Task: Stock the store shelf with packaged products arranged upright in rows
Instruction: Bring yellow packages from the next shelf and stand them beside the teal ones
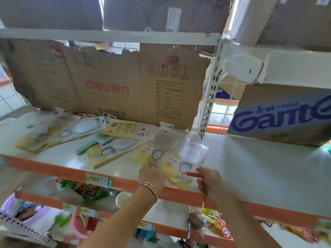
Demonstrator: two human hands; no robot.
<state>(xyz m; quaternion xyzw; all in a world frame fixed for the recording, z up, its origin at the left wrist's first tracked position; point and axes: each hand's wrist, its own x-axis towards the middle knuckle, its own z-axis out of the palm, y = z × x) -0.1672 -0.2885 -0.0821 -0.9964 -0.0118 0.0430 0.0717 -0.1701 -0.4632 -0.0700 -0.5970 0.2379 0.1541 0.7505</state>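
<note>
left hand: fingers curled on flat yellow fan pack | right hand: forefinger straight, touching adjacent white-disc yellow pack | packs flat on white shelf

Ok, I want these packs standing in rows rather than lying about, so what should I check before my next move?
1. Packs upright in rows: not ok; all lie flat and scattered on the shelf.
2. Left hand on the yellow pack: touching it; grip cannot tell.
3. Right hand on the clear-topped pack: touching it; grip cannot tell.
4. Free space to the right: ok; bare shelf up to the blue-printed box.
5. Backing to lean packs against: ok; a cardboard sheet stands behind them.
</note>
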